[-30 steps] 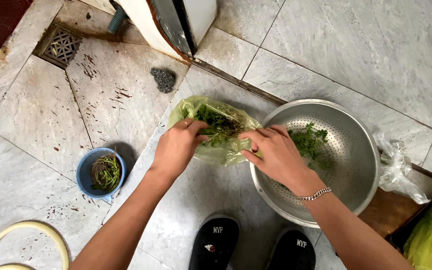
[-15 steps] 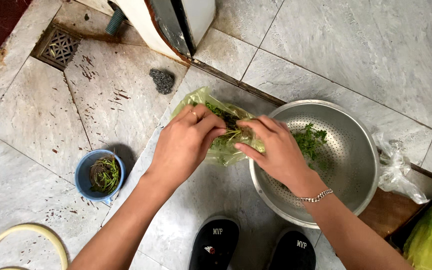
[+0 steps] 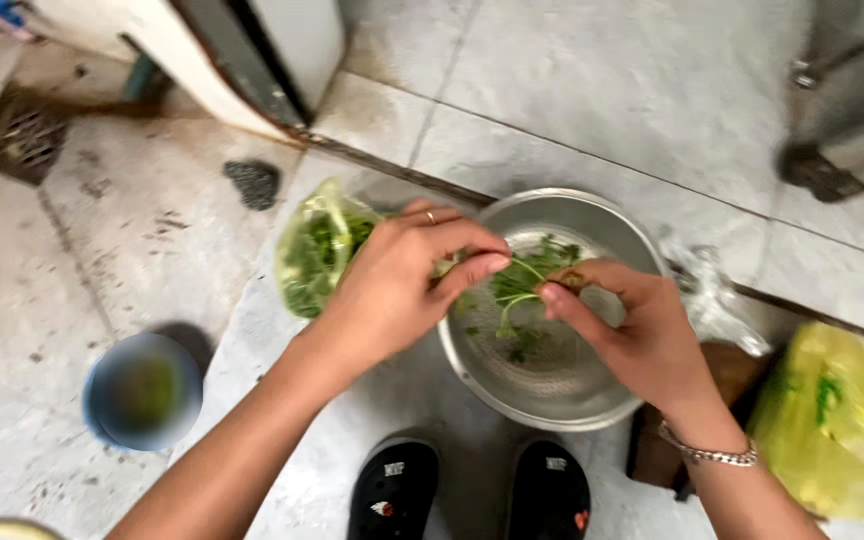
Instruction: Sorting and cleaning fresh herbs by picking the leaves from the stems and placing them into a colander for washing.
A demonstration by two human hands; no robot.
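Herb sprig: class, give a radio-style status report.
Left hand and right hand both pinching herb sprig. Sprig over metal colander. Nothing in the way.

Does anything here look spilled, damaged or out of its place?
Nothing stands out. Both hands, left hand and right hand, hold a green herb sprig over the metal colander; a few small leaves lie inside it.

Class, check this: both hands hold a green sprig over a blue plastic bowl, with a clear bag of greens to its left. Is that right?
Not quite. In the head view the left hand and right hand hold the sprig over a metal colander, not a blue bowl. The bag of greens does lie left of it.
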